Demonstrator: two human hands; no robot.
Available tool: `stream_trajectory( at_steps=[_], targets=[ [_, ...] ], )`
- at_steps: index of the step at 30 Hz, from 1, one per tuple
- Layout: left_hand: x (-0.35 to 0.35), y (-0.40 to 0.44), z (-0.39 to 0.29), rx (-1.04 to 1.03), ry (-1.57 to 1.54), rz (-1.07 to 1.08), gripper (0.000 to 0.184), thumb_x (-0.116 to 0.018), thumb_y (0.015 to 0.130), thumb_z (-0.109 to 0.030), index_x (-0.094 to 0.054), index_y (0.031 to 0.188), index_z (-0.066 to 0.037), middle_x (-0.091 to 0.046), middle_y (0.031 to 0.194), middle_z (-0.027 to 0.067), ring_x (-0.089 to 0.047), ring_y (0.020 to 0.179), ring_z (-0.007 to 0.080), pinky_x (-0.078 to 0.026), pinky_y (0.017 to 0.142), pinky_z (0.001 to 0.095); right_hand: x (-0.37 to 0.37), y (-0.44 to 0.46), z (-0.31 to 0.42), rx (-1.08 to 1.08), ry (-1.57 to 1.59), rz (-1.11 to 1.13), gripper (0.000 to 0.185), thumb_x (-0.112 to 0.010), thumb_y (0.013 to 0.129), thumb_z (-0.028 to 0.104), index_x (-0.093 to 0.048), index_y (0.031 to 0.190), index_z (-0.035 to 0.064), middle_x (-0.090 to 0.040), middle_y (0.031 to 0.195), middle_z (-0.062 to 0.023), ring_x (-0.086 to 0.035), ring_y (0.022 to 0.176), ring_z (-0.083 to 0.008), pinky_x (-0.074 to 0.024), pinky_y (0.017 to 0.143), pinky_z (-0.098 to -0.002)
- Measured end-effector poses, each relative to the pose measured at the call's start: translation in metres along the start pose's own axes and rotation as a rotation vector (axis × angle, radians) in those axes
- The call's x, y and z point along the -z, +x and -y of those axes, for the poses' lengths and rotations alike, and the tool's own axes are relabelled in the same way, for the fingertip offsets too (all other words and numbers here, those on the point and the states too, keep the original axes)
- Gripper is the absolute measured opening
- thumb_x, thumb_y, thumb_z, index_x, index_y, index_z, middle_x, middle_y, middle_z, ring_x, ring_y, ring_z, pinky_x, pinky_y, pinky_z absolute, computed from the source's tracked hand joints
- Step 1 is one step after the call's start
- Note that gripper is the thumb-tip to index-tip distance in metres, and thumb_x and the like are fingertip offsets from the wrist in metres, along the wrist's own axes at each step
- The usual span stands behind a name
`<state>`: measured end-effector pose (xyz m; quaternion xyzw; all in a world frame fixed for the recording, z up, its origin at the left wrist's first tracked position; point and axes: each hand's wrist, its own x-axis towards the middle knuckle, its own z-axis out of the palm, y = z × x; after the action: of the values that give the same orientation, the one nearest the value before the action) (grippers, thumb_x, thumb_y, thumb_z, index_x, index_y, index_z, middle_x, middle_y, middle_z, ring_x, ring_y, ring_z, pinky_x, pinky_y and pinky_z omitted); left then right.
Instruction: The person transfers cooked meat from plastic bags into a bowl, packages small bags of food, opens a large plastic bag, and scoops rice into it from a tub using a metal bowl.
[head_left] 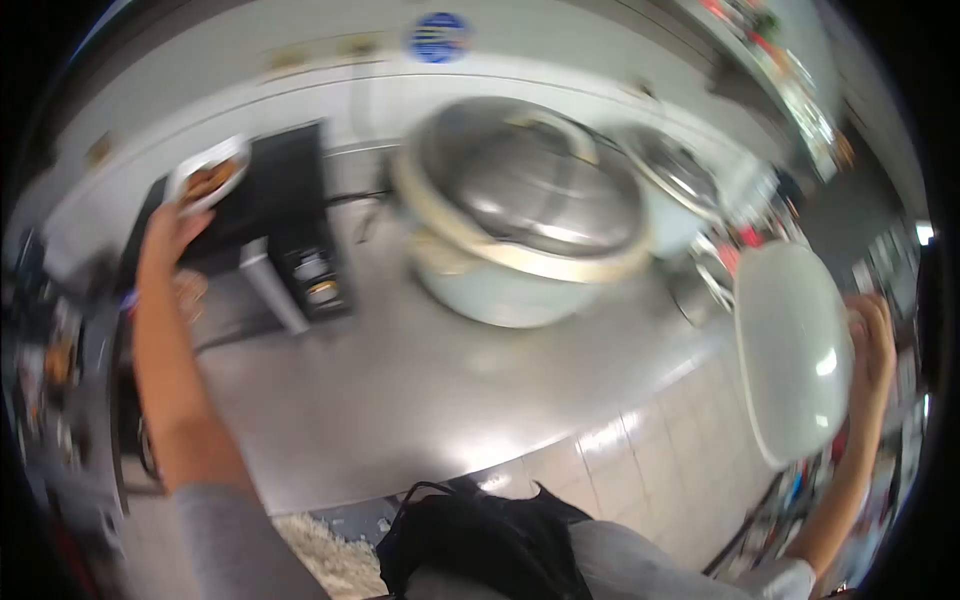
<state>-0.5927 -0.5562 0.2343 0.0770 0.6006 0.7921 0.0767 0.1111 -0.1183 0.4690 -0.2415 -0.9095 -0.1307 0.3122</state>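
At the far left, my left hand [177, 232] is stretched out, its fingers closed on the near edge of a small white dish [238, 152]. Pieces of brown food [210, 180] lie in this dish, which is over the top of a black appliance [280, 165]; whether it rests there I cannot tell. On the right side, my right hand [872, 340] grips a large white plate [790, 350] by its outer edge. This plate is tilted steeply, almost on end, beyond the right part of the steel counter.
A big lidded cooker [510, 280] stands at the middle back of the steel counter [400, 400], with a second lidded pot [675, 225] to its right. A metal container [695, 290] is near the plate. A black bag [480, 545] hangs at my front. Tiled floor lies below.
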Motion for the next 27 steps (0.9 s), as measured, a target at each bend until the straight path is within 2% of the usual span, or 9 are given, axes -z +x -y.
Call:
stream_trajectory(
  at_steps=[3, 6, 7, 13, 15, 18, 22, 24, 27],
  targets=[
    [0.063, 0.026, 0.019, -0.073, 0.069, 0.216, 0.041, -0.046, 0.094, -0.021, -0.047, 0.122, 0.009, -0.056, 0.117, 0.0186, -0.062, 0.101, 0.0244, -0.056, 0.085, 0.0303, -0.014, -0.048, -0.090, -0.235, 0.007, 0.012, 0.017, -0.050, 0.090, 0.003, -0.060, 0.102, -0.0021, -0.058, 0.100, -0.0115, -0.056, 0.097, -0.0219, -0.0404, 0.089, -0.0278],
    [0.072, -0.002, -0.008, 0.026, 0.281, -0.103, 0.035, -0.055, 0.092, -0.027, -0.055, 0.115, -0.001, -0.063, 0.096, 0.0065, -0.062, 0.082, 0.0155, -0.055, 0.070, 0.0263, -0.042, -0.109, -0.199, -0.460, 0.010, -0.074, 0.014, -0.053, 0.091, 0.006, -0.060, 0.101, -0.0003, -0.058, 0.095, -0.0087, -0.057, 0.093, -0.0187, -0.0417, 0.085, -0.0267],
    [0.044, -0.043, -0.029, -0.008, 0.327, 0.050, 0.037, -0.052, 0.093, -0.026, -0.053, 0.119, 0.001, -0.061, 0.107, 0.0099, -0.061, 0.093, 0.0186, -0.051, 0.080, 0.0294, -0.046, -0.134, -0.236, -0.503, -0.008, -0.075, 0.013, -0.054, 0.092, 0.008, -0.060, 0.101, 0.0003, -0.057, 0.094, -0.0081, -0.057, 0.092, -0.0182, -0.0419, 0.084, -0.0266],
    [-0.160, -0.280, -0.082, 0.121, 0.583, 0.335, 0.054, -0.051, 0.091, -0.036, -0.043, 0.128, 0.002, -0.061, 0.105, 0.0134, -0.064, 0.081, 0.0181, -0.053, 0.064, 0.0291, -0.085, -0.241, -0.408, -0.601, -0.125, -0.083, 0.012, -0.059, 0.089, 0.010, -0.062, 0.096, 0.0007, -0.057, 0.092, -0.0121, -0.058, 0.087, -0.0259, -0.0438, 0.077, -0.0312],
    [-0.276, -0.363, -0.051, 0.133, 0.570, 0.145, 0.059, -0.053, 0.088, -0.039, -0.044, 0.126, 0.004, -0.062, 0.100, 0.0136, -0.062, 0.065, 0.0138, -0.048, 0.049, 0.0201, -0.095, -0.251, -0.444, -0.644, -0.085, -0.048, 0.012, -0.061, 0.087, 0.009, -0.062, 0.096, 0.0008, -0.058, 0.093, -0.0119, -0.058, 0.084, -0.0246, -0.0437, 0.074, -0.0302],
    [-0.372, -0.417, 0.017, 0.222, 0.192, 0.195, 0.057, -0.058, 0.079, -0.027, -0.049, 0.125, 0.006, -0.059, 0.113, 0.0134, -0.062, 0.097, 0.0213, -0.051, 0.084, 0.0319, -0.112, -0.257, -0.488, -0.747, 0.012, 0.050, 0.012, -0.063, 0.085, 0.007, -0.063, 0.096, 0.0022, -0.059, 0.095, -0.0114, -0.058, 0.082, -0.0233, -0.0438, 0.070, -0.0290],
    [-0.511, -0.449, 0.072, 0.311, 0.157, 0.620, 0.056, -0.055, 0.079, -0.017, -0.045, 0.126, 0.011, -0.057, 0.121, 0.0208, -0.059, 0.107, 0.0265, -0.046, 0.095, 0.0340, -0.155, -0.252, -0.544, -0.714, 0.148, 0.108, 0.013, -0.066, 0.082, 0.005, -0.064, 0.095, 0.0044, -0.060, 0.096, -0.0113, -0.060, 0.082, -0.0233, -0.0463, 0.069, -0.0316],
    [-0.572, -0.455, 0.097, 0.301, 0.139, 0.556, 0.054, -0.052, 0.079, -0.014, -0.044, 0.126, 0.011, -0.060, 0.108, 0.0202, -0.067, 0.083, 0.0234, -0.056, 0.069, 0.0294, -0.190, -0.243, -0.569, -0.661, 0.273, 0.079, 0.014, -0.067, 0.081, 0.005, -0.065, 0.095, 0.0054, -0.060, 0.096, -0.0115, -0.060, 0.085, -0.0242, -0.0479, 0.070, -0.0332],
    [-0.635, -0.446, 0.106, 0.396, 0.196, 0.638, 0.053, -0.049, 0.080, -0.014, -0.041, 0.127, 0.009, -0.063, 0.086, 0.0171, -0.062, 0.049, 0.0196, -0.051, 0.038, 0.0253, -0.236, -0.213, -0.596, -0.606, 0.271, 0.118, 0.014, -0.067, 0.080, 0.004, -0.065, 0.094, 0.0048, -0.061, 0.096, -0.0127, -0.061, 0.087, -0.0285, -0.0493, 0.075, -0.0359]
  ],
)
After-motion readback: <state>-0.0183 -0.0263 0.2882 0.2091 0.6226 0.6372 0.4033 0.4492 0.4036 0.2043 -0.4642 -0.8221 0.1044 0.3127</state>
